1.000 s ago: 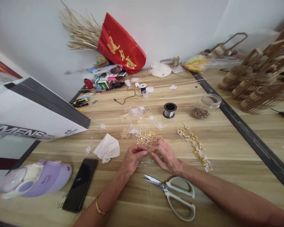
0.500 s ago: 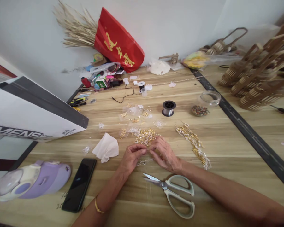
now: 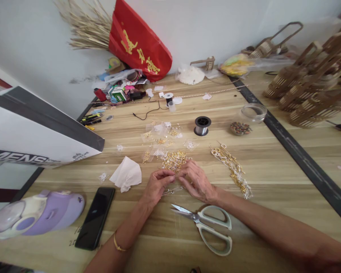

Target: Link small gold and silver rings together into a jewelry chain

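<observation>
My left hand (image 3: 158, 184) is closed in a pinch just below the pile of gold and silver beads (image 3: 173, 161); what it holds is too small to name. Facing it, my right hand (image 3: 197, 182) pinches near the same spot, its fingertips almost meeting the left ones. A silver chain (image 3: 172, 190) lies on the wood between and below the hands. Scissors with pale handles (image 3: 197, 217) rest partly open below my right hand. Gold and silver chains (image 3: 233, 168) lie in a bundle to the right.
Behind the beads are small bags (image 3: 159, 129) and a wire spool (image 3: 202, 126). A bead dish (image 3: 240, 128) and glass jar (image 3: 254, 113) stand right. On the left are a tissue (image 3: 127, 174), phone (image 3: 95, 218), purple bottle (image 3: 52, 213) and large box (image 3: 45, 129).
The whole view has shifted slightly, so most things appear a little higher. Both hands stay close together, with their fingertips slightly shifted.
</observation>
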`<action>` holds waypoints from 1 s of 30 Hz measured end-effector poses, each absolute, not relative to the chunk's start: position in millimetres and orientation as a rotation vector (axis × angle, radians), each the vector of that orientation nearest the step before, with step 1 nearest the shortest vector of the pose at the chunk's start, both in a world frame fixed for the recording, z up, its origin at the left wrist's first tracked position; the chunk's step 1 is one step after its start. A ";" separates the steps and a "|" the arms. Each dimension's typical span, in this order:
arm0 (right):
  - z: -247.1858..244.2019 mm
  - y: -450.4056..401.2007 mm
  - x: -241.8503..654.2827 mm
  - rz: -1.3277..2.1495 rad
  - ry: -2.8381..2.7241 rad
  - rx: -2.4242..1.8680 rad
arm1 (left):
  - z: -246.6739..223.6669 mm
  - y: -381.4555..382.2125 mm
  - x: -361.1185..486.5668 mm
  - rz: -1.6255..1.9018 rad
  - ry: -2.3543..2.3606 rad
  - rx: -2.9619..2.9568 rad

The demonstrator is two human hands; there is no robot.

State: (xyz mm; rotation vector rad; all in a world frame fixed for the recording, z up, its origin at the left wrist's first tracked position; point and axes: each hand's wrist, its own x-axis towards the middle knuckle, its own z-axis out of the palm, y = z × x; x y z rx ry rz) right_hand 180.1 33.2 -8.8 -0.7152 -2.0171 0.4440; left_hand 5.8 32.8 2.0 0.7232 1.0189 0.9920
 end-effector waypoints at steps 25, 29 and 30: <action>-10.4 34.1 180.1 0.408 -2.022 -0.705 | 6.1 32.8 5.7 0.999 1.055 0.744; -10.0 34.2 180.0 0.404 -2.029 -0.712 | 5.9 32.5 6.1 1.015 1.056 0.759; -9.9 34.2 180.0 0.403 -2.028 -0.713 | 5.7 32.4 6.0 1.018 1.056 0.765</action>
